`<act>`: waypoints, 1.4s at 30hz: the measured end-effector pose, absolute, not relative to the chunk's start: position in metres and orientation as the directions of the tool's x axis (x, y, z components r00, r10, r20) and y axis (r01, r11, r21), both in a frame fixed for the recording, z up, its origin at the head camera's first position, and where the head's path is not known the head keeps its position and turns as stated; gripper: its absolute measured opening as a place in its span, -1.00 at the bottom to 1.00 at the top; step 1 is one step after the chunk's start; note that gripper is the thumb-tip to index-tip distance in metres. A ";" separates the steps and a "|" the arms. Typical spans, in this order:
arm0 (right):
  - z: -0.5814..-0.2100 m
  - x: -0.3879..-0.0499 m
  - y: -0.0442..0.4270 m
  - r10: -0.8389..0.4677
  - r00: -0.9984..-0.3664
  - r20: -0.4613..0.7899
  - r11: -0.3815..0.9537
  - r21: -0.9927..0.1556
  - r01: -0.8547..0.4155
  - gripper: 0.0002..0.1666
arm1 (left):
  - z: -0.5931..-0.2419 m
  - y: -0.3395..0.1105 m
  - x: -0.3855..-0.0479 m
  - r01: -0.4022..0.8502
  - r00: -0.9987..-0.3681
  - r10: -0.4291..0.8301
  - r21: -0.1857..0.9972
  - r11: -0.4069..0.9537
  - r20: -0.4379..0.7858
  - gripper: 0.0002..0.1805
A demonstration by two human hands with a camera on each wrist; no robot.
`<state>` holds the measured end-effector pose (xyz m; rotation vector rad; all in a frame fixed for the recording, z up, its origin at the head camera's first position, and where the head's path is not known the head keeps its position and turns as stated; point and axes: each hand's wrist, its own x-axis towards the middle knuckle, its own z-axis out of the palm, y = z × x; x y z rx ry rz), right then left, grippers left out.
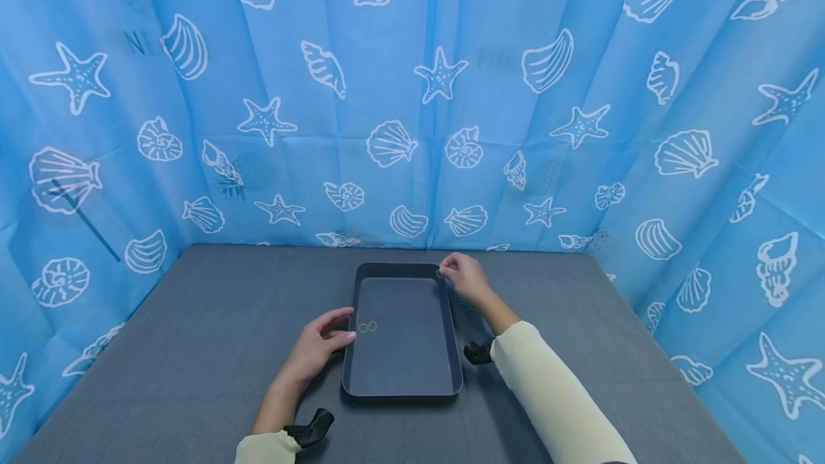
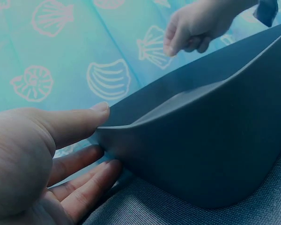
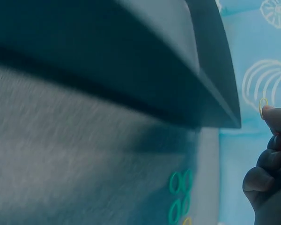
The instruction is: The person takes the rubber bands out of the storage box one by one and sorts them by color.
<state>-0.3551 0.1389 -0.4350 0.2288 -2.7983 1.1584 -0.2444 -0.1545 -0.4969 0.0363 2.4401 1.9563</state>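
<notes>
A dark rectangular tray (image 1: 406, 398) lies on the grey table, with two thin yellow rings (image 1: 367, 327) inside by its left wall. My left hand (image 1: 312, 349) holds the tray's left rim, thumb (image 2: 79, 123) on the edge and fingers (image 2: 91, 187) against the outer wall. Above the tray's far right corner, my right hand (image 1: 467, 279) pinches a small yellow ring (image 3: 263, 108) between thumb and finger, the other fingers curled. Several green rings (image 3: 175, 212) and part of a yellow ring (image 3: 187, 221) lie on the table right of the tray.
The grey table (image 1: 225, 321) reaches back to a blue curtain (image 1: 399, 77) printed with white shells and starfish, which also hangs at both sides. A black wrist device (image 1: 312, 428) is on the left forearm and another (image 1: 478, 353) on the right.
</notes>
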 end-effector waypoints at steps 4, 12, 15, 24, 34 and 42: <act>-0.442 -0.355 0.149 -0.082 -0.983 0.162 0.706 -0.686 -0.172 -0.90 | -0.497 -0.154 -0.244 0.011 -1.000 0.026 0.976 0.216 0.005 -0.51; -0.455 -0.352 0.169 -0.065 -0.984 0.164 0.740 -0.654 -0.157 -0.89 | -0.496 -0.155 -0.244 0.020 -0.999 0.039 0.977 0.214 0.012 -0.51; -0.459 -0.351 0.176 -0.054 -0.986 0.159 0.752 -0.644 -0.145 -0.90 | -0.495 -0.155 -0.244 0.023 -0.999 0.047 0.977 0.210 0.014 -0.51; -0.468 -0.348 0.195 -0.038 -0.990 0.137 0.763 -0.636 -0.117 -0.90 | -0.496 -0.156 -0.244 0.017 -0.999 0.046 0.978 0.207 0.007 -0.51; -0.474 -0.344 0.211 -0.013 -0.991 0.134 0.765 -0.637 -0.096 -0.89 | -0.497 -0.157 -0.243 0.020 -0.999 0.046 0.978 0.209 0.010 -0.51; -0.473 -0.344 0.217 0.050 -0.993 0.106 0.785 -0.619 -0.027 -0.90 | -0.498 -0.157 -0.243 0.025 -0.999 0.045 0.978 0.206 0.016 -0.51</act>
